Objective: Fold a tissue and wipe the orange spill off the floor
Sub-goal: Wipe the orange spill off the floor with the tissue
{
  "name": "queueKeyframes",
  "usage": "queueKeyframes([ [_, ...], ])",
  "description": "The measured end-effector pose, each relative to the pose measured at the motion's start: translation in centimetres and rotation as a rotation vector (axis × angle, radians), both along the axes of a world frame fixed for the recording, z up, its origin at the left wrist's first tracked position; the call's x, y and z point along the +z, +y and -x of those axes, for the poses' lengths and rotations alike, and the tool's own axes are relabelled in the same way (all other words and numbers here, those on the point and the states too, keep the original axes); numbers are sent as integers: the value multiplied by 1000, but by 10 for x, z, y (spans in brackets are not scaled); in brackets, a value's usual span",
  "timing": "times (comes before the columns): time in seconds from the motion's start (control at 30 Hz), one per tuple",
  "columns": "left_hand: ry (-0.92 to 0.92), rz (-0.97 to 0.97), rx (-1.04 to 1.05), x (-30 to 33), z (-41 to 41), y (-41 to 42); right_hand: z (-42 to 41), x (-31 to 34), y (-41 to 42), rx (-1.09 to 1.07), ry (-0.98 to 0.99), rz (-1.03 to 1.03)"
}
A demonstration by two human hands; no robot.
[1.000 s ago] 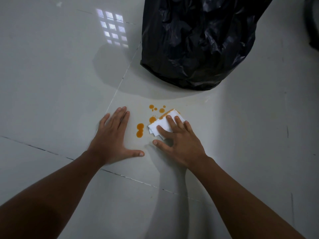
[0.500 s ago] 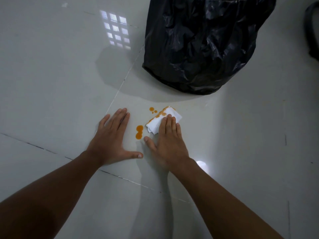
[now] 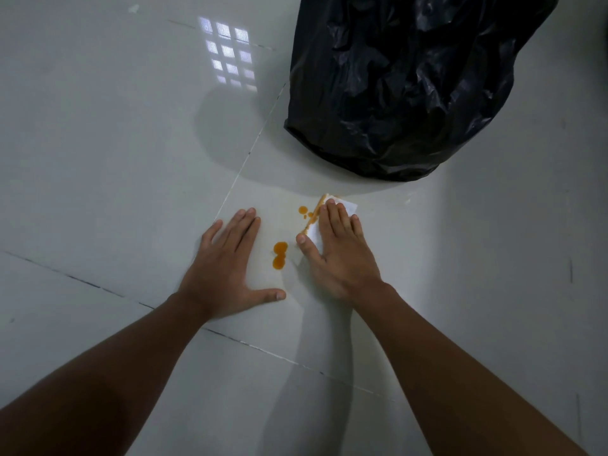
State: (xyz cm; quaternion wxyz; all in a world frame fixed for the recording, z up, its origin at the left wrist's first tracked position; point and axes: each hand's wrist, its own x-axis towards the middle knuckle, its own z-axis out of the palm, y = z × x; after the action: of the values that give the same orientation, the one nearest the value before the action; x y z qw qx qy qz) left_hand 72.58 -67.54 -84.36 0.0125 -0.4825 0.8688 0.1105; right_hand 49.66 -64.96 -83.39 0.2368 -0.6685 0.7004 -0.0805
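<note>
Wiping in progress; items recorded as follows.

Tissue (image 3: 348,205): white, folded to a thick pad, pinned flat to the floor (image 3: 115,143) under the right hand (image 3: 339,251). Its left edge is stained orange. Location: about 1 o'clock from the large spill drop, just short of the black bag. The folding is judged to give thickness, so that liquid is taken up before it reaches the skin.

Right hand: fingers extended and held together, palm down, pressed on the tissue rather than curled round it. Downward pressure is judged to be the purpose, with the flat palm spreading it across the pad.

Left hand (image 3: 227,271): spread open, empty, flat on the floor at 9 o'clock of the spill, thumb extended toward it. It is judged to serve as a prop for body weight, kept clear of the liquid.

Orange spill: one large double drop (image 3: 279,255) between the two hands, untouched; smaller drops (image 3: 303,210) at 12 o'clock of it, just beside the tissue's stained edge.

Black bag (image 3: 411,87): crumpled plastic, at 12 to 1 o'clock, near the tissue, presumably set close for disposal.

Status: partly done; a leftward sweep is judged outstanding.
</note>
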Motion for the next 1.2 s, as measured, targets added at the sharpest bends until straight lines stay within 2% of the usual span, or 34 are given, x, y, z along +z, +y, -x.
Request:
queueKeyframes([
  [0.1,10,9,6,-1,-1,-1,8,3,-4,6,-59,-25],
  [0.23,7,8,2,-1,0,0,1,3,-2,-14,-13,-35],
  [0.4,-59,28,39,-1,-2,2,-9,12,-14,-32,-51,-88],
  [0.73,-71,13,27,-1,-4,0,8,9,-27,147,-79,-53],
  [0.9,-64,21,24,0,-3,0,4,8,-27,266,-3,-36],
  [1.2,-50,24,34,-2,-3,0,-7,9,9,327,-4,3],
])
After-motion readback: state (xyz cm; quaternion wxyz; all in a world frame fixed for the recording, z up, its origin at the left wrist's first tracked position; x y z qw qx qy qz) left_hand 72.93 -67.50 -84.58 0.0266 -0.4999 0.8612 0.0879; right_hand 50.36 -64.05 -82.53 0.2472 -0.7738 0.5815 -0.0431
